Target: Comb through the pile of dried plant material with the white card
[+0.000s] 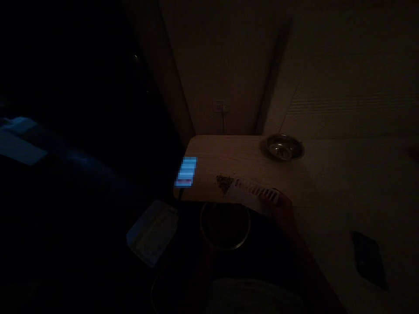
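Note:
My right hand (279, 204) is closed on the right end of a flat white piece with a row of slots (250, 192); its exact kind cannot be made out. The far end of that piece meets a small heap of dark, grain-like bits (224, 182) on the wooden table (238, 150). Just below the table's near edge is a round bowl with a shiny rim (225, 249), its inside black in the gloom. At the rim's lower left, my left hand (208, 248) shows faintly, gripping the bowl; its fingers are mostly lost in the dark.
A metal bowl (284, 148) stands at the table's back right. On the left edge glows a lit screen (186, 172). A pale box-like item (153, 233) lies lower left, and a dark flat object (369, 259) lies at right. A wall socket (221, 106) has a plugged-in cable.

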The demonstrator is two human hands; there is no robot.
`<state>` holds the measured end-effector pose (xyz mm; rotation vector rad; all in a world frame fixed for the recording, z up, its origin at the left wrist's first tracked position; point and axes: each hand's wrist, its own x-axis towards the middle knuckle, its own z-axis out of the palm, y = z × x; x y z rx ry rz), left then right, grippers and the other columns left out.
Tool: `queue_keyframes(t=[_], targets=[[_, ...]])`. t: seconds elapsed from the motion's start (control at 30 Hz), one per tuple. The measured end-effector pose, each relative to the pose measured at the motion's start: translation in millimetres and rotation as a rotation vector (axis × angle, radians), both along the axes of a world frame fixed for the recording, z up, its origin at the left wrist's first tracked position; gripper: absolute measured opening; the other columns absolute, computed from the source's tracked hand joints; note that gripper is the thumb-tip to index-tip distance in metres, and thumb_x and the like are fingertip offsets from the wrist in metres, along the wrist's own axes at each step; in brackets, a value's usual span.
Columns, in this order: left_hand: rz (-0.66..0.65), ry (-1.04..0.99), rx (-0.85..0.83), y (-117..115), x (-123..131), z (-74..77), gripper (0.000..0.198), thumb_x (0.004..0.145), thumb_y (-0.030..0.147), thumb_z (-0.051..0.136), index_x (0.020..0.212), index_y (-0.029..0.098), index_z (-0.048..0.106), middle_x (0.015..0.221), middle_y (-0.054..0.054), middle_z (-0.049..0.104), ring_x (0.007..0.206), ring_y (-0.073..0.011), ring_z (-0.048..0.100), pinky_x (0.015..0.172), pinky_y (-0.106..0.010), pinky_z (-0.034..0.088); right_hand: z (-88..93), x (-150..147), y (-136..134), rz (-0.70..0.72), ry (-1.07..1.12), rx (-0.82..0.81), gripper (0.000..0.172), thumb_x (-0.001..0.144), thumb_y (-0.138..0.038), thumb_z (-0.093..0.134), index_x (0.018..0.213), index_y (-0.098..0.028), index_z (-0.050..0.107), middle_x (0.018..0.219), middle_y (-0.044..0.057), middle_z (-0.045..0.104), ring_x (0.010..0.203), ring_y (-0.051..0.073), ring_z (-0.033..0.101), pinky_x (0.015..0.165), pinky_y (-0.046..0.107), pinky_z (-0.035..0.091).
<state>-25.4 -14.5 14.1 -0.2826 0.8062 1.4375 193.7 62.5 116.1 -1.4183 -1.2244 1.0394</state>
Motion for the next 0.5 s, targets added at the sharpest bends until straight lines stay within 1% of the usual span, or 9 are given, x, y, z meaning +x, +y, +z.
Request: queue_keyframes(t=[0.2,0.37,0.5], targets=[[-0.015,-0.005,-0.007,-0.9,-0.5,-4.0,0.044,0.098,0.044,0.059,0.134,0.017,0.062,0.136,-0.012,0.062,0.120,-0.0218,0.062,0.104,-0.046,0.054,-7.3,2.4,0.7,-0.011,0.015,-0.023,0.041,0.068,-0.054,0.083,0.088,-0.018,0.077,0.086,0.006,0.077,0.079,0.023,0.066,0.071,0.034,0.052],[-0.038,-0.014,0.007,0.2,0.1,-5.6,0.045,0.098,0.045,0.059,0.134,0.018,0.062,0.137,-0.012,0.061,0.121,-0.0221,0.062,0.105,-0.046,0.054,-4.0,1.7,-0.3,0.032,0.032,-0.014,0.039,0.069,-0.053,0.082,0.088,-0.019,0.077,0.086,0.006,0.077,0.079,0.024,0.067,0.071,0.035,0.053],[-0.049,-0.010,0.017,0.2,0.2,-5.1,0.048,0.097,0.047,0.059,0.135,0.018,0.062,0.140,-0.013,0.060,0.126,-0.0235,0.060,0.109,-0.049,0.051,-5.1,-0.3,-1.0,0.036,-0.002,-0.004,0.040,0.072,-0.055,0.080,0.091,-0.019,0.078,0.088,0.007,0.078,0.080,0.026,0.068,0.071,0.036,0.054]])
